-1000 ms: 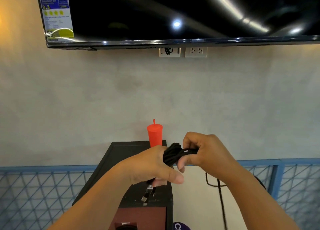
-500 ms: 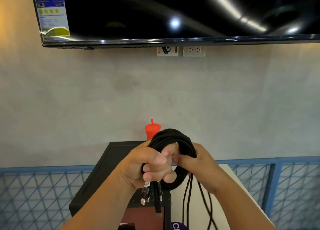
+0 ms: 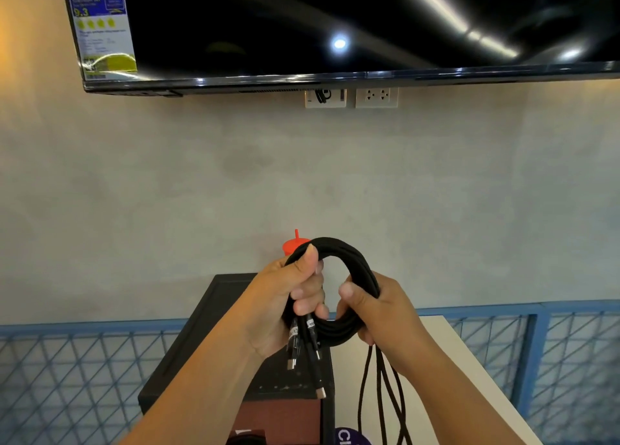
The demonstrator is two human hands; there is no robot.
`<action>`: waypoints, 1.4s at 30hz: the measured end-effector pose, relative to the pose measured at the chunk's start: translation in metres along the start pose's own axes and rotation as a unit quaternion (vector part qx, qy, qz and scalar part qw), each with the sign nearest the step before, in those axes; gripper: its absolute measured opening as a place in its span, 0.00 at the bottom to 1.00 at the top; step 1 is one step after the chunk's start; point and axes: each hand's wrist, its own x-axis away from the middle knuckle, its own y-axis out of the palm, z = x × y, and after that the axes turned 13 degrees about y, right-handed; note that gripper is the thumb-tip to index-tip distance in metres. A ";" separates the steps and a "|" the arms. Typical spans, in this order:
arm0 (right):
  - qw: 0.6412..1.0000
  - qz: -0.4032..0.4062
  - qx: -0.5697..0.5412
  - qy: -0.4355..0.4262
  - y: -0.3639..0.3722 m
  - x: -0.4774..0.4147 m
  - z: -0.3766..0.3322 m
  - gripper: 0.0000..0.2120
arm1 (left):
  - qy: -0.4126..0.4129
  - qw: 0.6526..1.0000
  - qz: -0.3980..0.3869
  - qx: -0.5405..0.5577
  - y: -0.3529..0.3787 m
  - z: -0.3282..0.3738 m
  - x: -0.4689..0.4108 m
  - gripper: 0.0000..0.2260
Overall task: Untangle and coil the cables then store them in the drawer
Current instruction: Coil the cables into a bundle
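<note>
A coil of black braided cables (image 3: 345, 253) is held upright in front of me, forming a round loop. My left hand (image 3: 285, 307) grips the coil's left side, thumb on top. Two metal-tipped plug ends (image 3: 295, 360) hang below that fist. My right hand (image 3: 379, 310) grips the coil's right side. Several loose black strands (image 3: 379, 394) trail down from under the right hand and leave the frame at the bottom. No drawer is visible.
A black cabinet (image 3: 208, 327) with a reddish-brown front stands below my hands, a red lidded cup (image 3: 292, 244) behind the coil. A white tabletop (image 3: 469, 377) lies to the right. Blue mesh fencing (image 3: 67, 377) runs along the wall, under a wall-mounted TV (image 3: 335, 25) and sockets (image 3: 375, 97).
The bunched cable has opened into a wide round loop held between both hands. Both hands rose slightly, and the loose strands now hang from the right hand.
</note>
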 end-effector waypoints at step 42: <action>0.796 0.011 0.599 0.086 0.048 0.010 0.039 0.18 | 0.201 0.940 0.237 -0.143 0.017 0.002 -0.012 0.06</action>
